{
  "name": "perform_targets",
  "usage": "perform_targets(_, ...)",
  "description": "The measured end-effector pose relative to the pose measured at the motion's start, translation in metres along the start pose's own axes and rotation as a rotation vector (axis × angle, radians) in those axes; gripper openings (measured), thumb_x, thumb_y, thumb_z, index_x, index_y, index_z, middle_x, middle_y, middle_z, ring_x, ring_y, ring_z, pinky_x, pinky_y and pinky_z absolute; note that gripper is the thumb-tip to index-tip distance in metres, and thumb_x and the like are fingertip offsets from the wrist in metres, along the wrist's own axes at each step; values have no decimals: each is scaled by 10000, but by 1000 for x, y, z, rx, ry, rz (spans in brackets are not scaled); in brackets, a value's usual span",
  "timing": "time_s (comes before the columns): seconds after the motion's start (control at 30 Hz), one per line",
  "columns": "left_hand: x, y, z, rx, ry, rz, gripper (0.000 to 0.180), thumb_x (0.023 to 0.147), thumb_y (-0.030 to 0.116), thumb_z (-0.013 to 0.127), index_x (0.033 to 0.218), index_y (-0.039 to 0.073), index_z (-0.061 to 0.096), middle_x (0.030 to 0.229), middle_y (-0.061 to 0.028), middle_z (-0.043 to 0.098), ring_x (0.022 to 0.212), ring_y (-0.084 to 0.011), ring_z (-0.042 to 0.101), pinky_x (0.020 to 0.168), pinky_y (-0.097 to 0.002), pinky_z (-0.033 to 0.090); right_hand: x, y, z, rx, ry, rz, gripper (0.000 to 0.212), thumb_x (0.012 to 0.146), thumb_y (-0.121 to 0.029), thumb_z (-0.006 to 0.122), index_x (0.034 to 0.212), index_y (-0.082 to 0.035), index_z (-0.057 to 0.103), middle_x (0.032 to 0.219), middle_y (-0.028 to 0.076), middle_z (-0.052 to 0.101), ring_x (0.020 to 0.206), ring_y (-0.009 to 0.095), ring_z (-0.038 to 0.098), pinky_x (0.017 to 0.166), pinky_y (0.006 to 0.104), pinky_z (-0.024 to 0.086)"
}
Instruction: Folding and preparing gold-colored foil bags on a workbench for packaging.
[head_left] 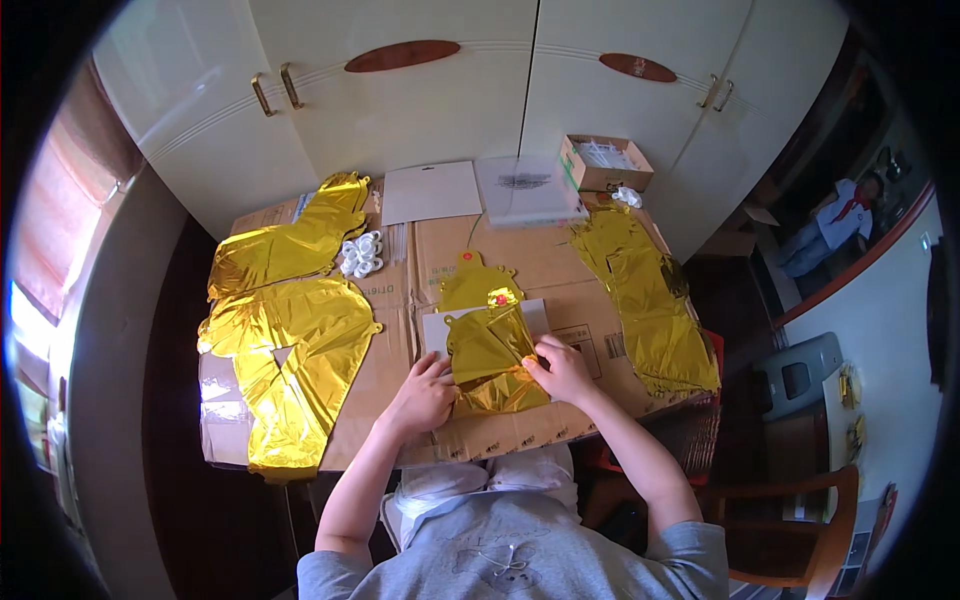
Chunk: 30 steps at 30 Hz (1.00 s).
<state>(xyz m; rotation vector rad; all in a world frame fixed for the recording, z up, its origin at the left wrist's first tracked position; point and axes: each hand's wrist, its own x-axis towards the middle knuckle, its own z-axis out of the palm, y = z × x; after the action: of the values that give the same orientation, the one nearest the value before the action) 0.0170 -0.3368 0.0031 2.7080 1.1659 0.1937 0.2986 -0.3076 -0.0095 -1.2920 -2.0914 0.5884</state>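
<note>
A flat gold foil balloon [485,345] lies partly folded over a white card [437,332] at the near middle of the table. My left hand [422,396] has its fingers curled at the balloon's lower left edge. On the opposite edge, my right hand [562,369] pinches the foil between thumb and fingers. Just beyond the card, more gold foil [468,288] with small round tabs and a red dot lies flat. The foil between my hands is creased, and its lower part hangs toward the table's near edge.
Gold foil sheets are spread at left [300,360], far left [290,240] and right [650,310]. White ribbon rolls [361,254], a grey-white board [432,192], a clear plastic bag [530,192] and a small box of white sticks [606,163] sit farther back. A person [838,222] stands beyond the doorway.
</note>
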Motion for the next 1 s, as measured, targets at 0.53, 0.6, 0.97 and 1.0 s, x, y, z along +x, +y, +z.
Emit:
perform_targets(0.53, -5, 6, -1, -16, -41, -7, 173, 758, 97, 554, 868, 44, 676, 1169, -59, 629, 1319, -270, 421, 1150, -501, 242, -14, -4, 0, -85, -94, -131, 1076, 692, -382, 835, 1482, -24, 198, 1329, 231, 481, 1205, 386, 492, 1042, 450, 385)
perform_targets(0.6, -5, 6, -4, -1, -105, -21, 167, 766, 98, 550, 868, 40, 669, 1172, -66, 627, 1313, -262, 429, 1153, -495, 238, -14, -4, 0, -120, -66, -162, 1026, 720, -370, 814, 1477, -19, 216, 1346, 231, 469, 1219, 387, 484, 1046, 453, 382)
perform_targets(0.97, -13, 27, -9, -39, 462, -278, 239, 762, 67, 592, 991, 20, 640, 1124, -111, 635, 1122, -292, 579, 1044, -438, 406, -14, 1, 3, -142, -70, -187, 916, 780, -370, 757, 1471, -36, 256, 1360, 211, 472, 1223, 386, 487, 1037, 466, 388)
perform_targets(1.0, -17, 40, -12, -14, 514, -378, 249, 757, 69, 600, 997, 18, 639, 1136, -115, 633, 1120, -298, 580, 1031, -435, 418, -14, -1, 2, -141, -82, -167, 916, 780, -372, 757, 1472, -42, 257, 1357, 207, 478, 1217, 386, 491, 1034, 466, 390)
